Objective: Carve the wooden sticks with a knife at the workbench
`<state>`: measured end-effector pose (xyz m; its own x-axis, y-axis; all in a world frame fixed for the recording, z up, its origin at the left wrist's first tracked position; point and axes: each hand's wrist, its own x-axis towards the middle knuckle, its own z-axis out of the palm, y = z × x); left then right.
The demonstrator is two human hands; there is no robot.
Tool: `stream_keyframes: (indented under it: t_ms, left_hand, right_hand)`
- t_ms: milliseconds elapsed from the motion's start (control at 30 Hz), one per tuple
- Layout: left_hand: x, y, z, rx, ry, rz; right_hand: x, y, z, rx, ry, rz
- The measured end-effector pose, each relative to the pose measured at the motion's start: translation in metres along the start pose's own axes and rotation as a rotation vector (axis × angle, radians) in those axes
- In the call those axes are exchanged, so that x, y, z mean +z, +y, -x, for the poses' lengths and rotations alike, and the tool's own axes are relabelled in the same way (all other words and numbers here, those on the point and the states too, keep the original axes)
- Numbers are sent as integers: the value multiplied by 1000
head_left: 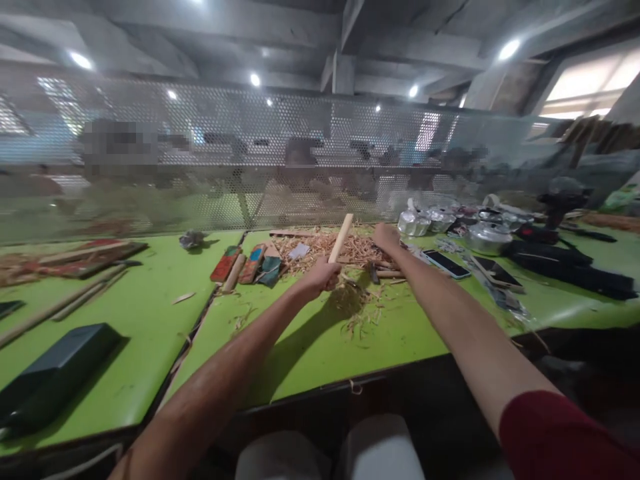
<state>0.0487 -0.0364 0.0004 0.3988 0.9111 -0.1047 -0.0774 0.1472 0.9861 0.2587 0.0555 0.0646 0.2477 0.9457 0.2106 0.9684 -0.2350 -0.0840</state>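
Observation:
My left hand [321,277] is wrapped round the lower end of a pale wooden stick [342,238], which points up and leans slightly right. Beyond it, my right hand [387,237] is closed in a fist over the right side of a heap of wood shavings [361,249]. What those fingers hold, if anything, is hidden. Below the right hand lies a tool with a dark head [373,273] and a wooden handle, partly among the shavings. Loose curls are scattered on the green table [295,353] under my left hand.
Red wooden blocks [251,264] and green sandpaper [270,271] lie left of the heap. To the right are a phone [447,263], several shiny metal pots [489,237] and a black bag [565,265]. A perforated screen [310,153] borders the back, with people behind it.

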Motion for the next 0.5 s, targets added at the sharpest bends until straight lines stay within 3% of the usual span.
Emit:
stream_keyframes:
  t_ms: [100, 300, 500]
  left_hand:
    - [-5, -5, -6, -37, 84, -7]
    - [-6, -11, -4, -49, 150, -40]
    - [-3, -5, -5, -79, 132, -23]
  right_hand:
    - [3, -10, 15, -23, 24, -52]
    - [26, -45, 60, -348, -39, 70]
    - [30, -48, 65, -363, -39, 134]
